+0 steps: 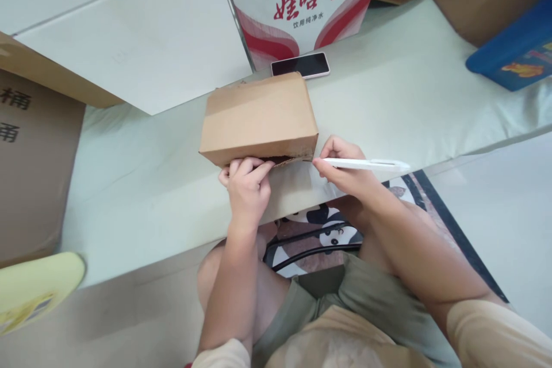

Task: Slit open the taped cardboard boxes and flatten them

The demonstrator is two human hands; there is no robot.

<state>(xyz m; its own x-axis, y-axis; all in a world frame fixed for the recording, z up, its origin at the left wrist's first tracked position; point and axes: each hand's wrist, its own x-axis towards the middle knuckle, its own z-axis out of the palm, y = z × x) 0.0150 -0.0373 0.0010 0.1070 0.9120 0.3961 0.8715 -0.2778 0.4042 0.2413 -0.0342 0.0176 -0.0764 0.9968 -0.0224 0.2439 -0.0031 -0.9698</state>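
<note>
A small brown cardboard box [261,112] sits on the cloth-covered table, its near side partly open along a ragged edge. My left hand [249,187] is closed on that near side, fingers hooked at the opening and gripping the flap. In my right hand [347,169] is a slim white utility knife [371,164], pinched close to its front end and pointing left at the box's near right corner. Its blade cannot be seen. Behind the box lies a smartphone [302,65] with a dark screen.
A white carton with red lettering [306,8] and a large white box [142,34] stand behind. A brown carton [34,167] and a pale yellow container [41,287] are at left. A blue container [513,46] is at right. The table's front edge [172,250] runs before my knees.
</note>
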